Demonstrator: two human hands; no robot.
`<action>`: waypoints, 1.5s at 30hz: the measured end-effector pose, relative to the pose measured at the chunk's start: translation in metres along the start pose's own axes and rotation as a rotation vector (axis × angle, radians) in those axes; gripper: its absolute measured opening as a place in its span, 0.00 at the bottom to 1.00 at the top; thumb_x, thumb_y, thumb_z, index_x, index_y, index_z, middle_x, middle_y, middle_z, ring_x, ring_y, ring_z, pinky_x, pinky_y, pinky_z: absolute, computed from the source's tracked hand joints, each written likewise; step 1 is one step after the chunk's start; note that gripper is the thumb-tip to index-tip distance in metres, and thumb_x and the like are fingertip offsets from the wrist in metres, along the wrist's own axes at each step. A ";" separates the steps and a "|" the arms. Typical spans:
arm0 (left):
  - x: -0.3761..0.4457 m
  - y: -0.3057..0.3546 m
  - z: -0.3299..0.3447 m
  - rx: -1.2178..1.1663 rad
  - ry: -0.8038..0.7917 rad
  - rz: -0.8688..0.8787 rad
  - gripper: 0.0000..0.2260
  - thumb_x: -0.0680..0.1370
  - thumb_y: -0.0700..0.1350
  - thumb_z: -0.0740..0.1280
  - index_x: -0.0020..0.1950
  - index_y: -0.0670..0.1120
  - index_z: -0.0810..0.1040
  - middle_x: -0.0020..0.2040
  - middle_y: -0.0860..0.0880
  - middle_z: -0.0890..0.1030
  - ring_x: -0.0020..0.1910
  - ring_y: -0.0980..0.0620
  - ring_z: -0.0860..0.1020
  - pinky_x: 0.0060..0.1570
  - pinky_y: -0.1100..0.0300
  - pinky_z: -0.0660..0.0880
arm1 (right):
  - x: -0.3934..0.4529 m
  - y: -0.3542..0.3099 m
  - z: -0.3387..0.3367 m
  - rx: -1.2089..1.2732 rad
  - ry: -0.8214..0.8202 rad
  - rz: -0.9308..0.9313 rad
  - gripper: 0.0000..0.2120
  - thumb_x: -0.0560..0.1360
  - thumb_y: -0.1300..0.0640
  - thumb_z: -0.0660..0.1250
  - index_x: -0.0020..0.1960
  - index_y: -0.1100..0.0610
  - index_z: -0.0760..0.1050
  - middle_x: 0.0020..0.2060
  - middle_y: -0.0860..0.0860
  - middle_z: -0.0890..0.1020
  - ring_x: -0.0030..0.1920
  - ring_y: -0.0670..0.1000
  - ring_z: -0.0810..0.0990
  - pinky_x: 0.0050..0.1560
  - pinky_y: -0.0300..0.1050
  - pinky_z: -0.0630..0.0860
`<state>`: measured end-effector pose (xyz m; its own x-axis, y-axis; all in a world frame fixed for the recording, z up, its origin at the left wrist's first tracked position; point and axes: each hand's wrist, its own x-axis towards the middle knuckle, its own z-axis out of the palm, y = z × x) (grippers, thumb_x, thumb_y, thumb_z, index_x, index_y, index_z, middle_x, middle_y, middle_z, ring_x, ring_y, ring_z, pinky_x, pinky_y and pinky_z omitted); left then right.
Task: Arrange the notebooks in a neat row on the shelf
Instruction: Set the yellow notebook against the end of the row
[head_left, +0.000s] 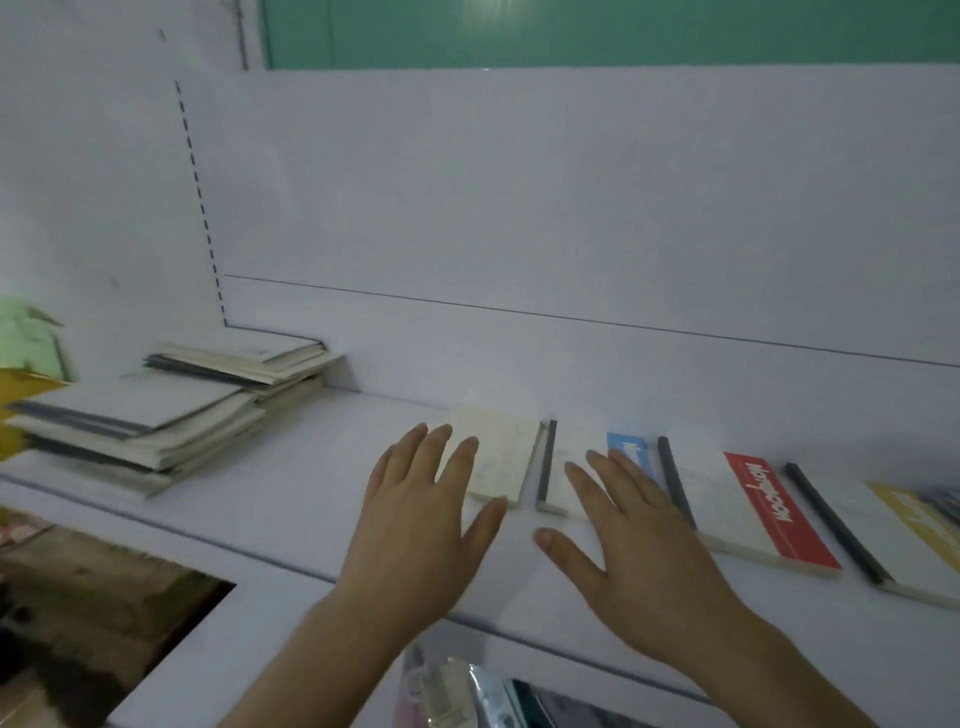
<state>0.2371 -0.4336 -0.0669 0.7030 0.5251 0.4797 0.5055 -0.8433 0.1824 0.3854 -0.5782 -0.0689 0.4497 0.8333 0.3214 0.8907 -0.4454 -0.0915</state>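
On the shelf, notebooks lie under both flat hands.

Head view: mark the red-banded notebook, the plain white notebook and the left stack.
red-banded notebook (779, 512): head view, on its red cover strip.
plain white notebook (498, 449): head view, middle of its cover.
left stack (140, 410): head view, top cover of the front pile.

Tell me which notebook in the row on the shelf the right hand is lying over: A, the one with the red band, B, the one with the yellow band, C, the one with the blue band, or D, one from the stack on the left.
C: the right hand lies with fingers spread over the notebook with the blue band, while the notebook with the red band lies uncovered further right.
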 end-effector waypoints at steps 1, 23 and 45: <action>-0.009 -0.020 -0.009 0.009 0.001 -0.008 0.31 0.80 0.66 0.49 0.79 0.52 0.58 0.80 0.49 0.58 0.79 0.48 0.52 0.77 0.51 0.49 | 0.003 -0.023 0.002 0.009 0.000 -0.013 0.43 0.70 0.26 0.33 0.78 0.47 0.44 0.78 0.46 0.46 0.77 0.47 0.39 0.73 0.44 0.38; -0.037 -0.368 -0.082 0.108 0.043 -0.265 0.26 0.82 0.61 0.53 0.77 0.51 0.62 0.76 0.52 0.64 0.76 0.51 0.57 0.75 0.53 0.59 | 0.184 -0.350 0.095 0.204 0.011 -0.326 0.38 0.75 0.31 0.41 0.78 0.53 0.49 0.78 0.51 0.50 0.77 0.50 0.44 0.76 0.48 0.48; 0.041 -0.513 -0.076 -0.060 0.101 0.213 0.23 0.79 0.64 0.55 0.62 0.52 0.78 0.61 0.53 0.79 0.66 0.50 0.73 0.70 0.46 0.67 | 0.223 -0.422 0.083 0.169 0.005 -0.150 0.19 0.80 0.41 0.49 0.49 0.47 0.76 0.36 0.42 0.80 0.38 0.43 0.77 0.42 0.44 0.75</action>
<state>-0.0315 0.0116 -0.0756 0.7350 0.3235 0.5960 0.3187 -0.9406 0.1175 0.1150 -0.1772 -0.0364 0.3111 0.8844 0.3479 0.9464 -0.2547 -0.1987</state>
